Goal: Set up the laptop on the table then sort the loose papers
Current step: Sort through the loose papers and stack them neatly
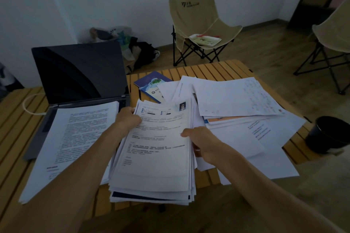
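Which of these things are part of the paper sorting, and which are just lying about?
Part of the job:
laptop, open
stack, held by left hand and right hand
pile on the keyboard
loose sheets
table

Lying about:
booklet
black cup
chair
tray on the chair
bags

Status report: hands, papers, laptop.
Left hand and right hand grip paper stack. Laptop open, screen dark, papers covering keyboard. Loose sheets unsorted.

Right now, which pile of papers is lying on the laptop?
The text-covered pile at the left, lying across the open laptop's keyboard. The photo-topped stack is held in both hands; the rest lie spread on the table.
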A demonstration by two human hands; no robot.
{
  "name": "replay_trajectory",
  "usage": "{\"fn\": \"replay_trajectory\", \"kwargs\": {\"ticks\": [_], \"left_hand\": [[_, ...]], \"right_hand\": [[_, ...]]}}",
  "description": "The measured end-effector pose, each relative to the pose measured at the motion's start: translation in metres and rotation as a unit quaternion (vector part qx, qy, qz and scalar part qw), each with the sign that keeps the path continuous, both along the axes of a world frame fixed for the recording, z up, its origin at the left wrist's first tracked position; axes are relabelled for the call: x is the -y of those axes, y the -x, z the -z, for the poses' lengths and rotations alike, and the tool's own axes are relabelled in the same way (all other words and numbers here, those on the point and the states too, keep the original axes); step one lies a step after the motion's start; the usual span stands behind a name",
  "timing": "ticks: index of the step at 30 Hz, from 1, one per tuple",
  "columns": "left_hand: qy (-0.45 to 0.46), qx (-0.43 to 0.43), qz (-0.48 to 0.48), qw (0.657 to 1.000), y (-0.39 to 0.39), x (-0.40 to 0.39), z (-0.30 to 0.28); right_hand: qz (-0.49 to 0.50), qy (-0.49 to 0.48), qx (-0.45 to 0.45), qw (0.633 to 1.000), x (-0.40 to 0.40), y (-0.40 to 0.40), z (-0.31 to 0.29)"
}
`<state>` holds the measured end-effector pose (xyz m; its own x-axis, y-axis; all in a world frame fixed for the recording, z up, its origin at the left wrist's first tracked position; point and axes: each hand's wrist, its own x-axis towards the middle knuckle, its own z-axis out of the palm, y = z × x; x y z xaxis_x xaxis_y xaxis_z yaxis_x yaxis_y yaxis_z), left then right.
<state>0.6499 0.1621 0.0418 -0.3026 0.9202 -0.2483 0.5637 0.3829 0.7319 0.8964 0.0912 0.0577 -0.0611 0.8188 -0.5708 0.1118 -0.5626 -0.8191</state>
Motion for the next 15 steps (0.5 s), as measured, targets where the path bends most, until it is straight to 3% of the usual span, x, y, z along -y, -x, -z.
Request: {"fn": "replay_trajectory", "kwargs": {"ticks": [5,9,15], "left_hand": [[0.0,0.002,0.007,1.0,0.001,0.001,0.0],[0.001,0.01,0.008,1.0,0.001,0.001,-0.001],[0.0,0.041,0.009,0.999,0.006,0.001,0.001]], "right_hand": [[-0.015,0.054,-0.051,0.997,-0.002,0.006,0.009],[-0.065,-0.004,0.027,0.998,-0.002,0.013,0.016],[-0.06,-0.077,0.013,0.995,-0.001,0.008,0.018]]}}
